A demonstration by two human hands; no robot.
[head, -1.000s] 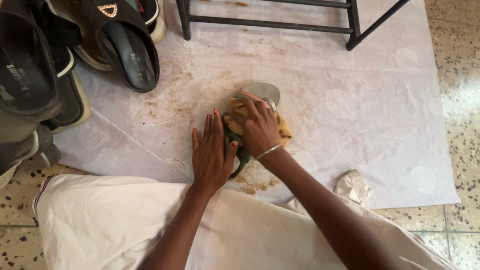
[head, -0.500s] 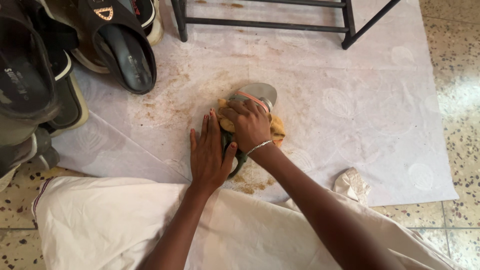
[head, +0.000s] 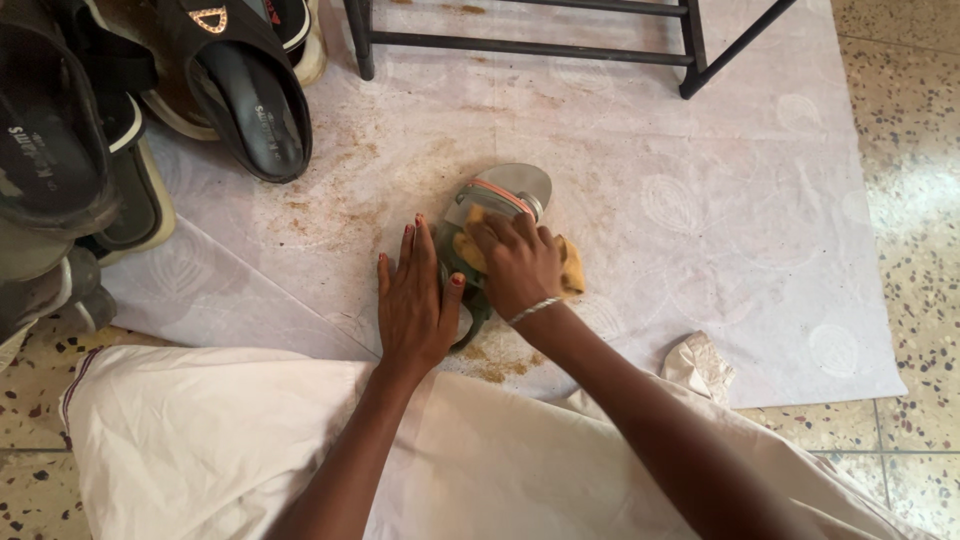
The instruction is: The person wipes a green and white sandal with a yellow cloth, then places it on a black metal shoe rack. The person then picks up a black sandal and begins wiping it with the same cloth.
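A single sandal (head: 497,200) lies near the middle of a pale patterned floor sheet (head: 720,200), its grey insole and an orange-trimmed strap showing toward the far end, a dark green sole edge showing at the near end between the two hands. The right hand (head: 517,262) presses a yellow cloth (head: 570,275) onto the sandal, fingers curled and closed over the cloth, a thin silver bangle (head: 535,310) at the wrist. The left hand (head: 415,300) lies flat on the sheet just beside the sandal's left side, fingers straight and held together, thumb spread out and touching the sandal's edge. Brown dirt stains mark the sheet around the sandal and below it toward the near edge. One crumpled scrap of paper (head: 700,365) sits at the sheet's near edge, to the right of the right forearm. At the sheet's far left corner stands a heap of dark footwear (head: 90,150); at least five pieces show, the topmost a black slipper (head: 250,90) with a gold triangular ornament. Two black legs of a metal rack (head: 520,45) stand on the sheet's far edge. The right half of the sheet, from the sandal to the right edge, is bare and open; speckled terrazzo floor (head: 910,200) borders it on the right. A white garment (head: 200,440) covers the near edge.
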